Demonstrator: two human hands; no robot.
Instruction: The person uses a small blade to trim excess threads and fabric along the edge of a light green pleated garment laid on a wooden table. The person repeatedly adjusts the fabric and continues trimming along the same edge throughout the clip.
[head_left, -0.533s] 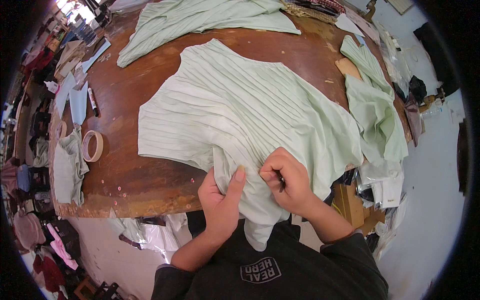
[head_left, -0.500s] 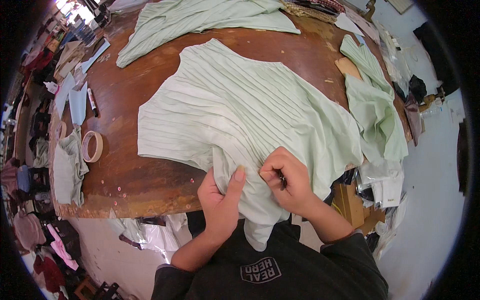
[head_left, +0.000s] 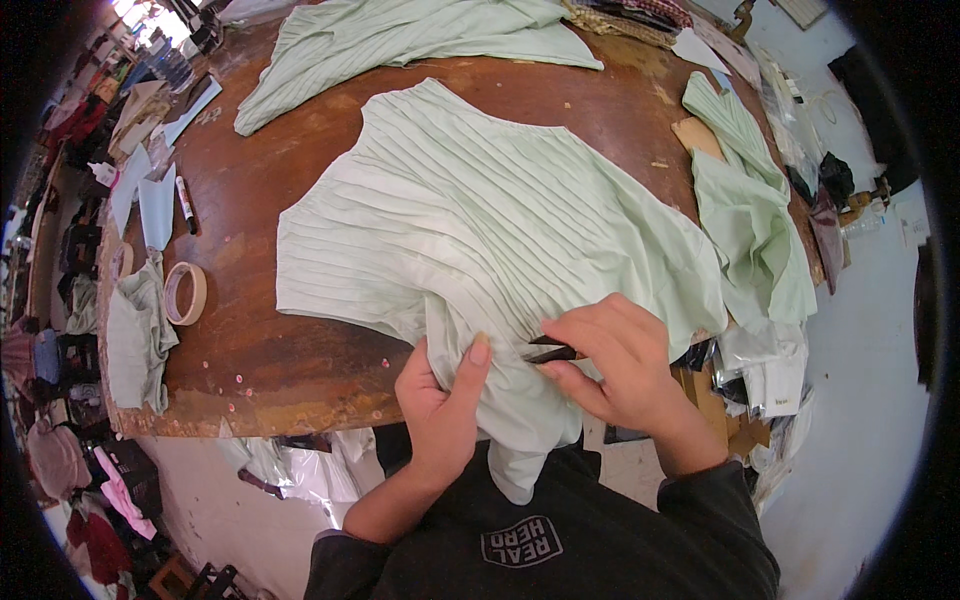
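Note:
A pale green pleated garment piece (head_left: pixel 470 190) is spread over the near part of the wooden table, its lower end hanging past the front edge toward me. My left hand (head_left: pixel 442 395) pinches a fold of this cloth, thumb on top and fingers beneath. Just right of that thumb, my right hand (head_left: pixel 625 365) is closed on small dark thread snips (head_left: pixel 552 352). Their two blades are spread and point left, with the tips at the cloth. Whether a thread lies between the blades is too small to tell.
More pale green pleated cloth (head_left: pixel 400 40) lies at the table's far side, and another piece (head_left: pixel 745 200) at the right edge. On the left are a tape roll (head_left: pixel 186 293), a marker pen (head_left: pixel 185 205) and a crumpled cloth (head_left: pixel 140 330). Plastic-wrapped goods (head_left: pixel 765 365) sit lower right.
My right hand has turned and opened out from a tight pinch near the cloth, bringing the snips' blades into view, pointing left. The left hand stays in place on the fold.

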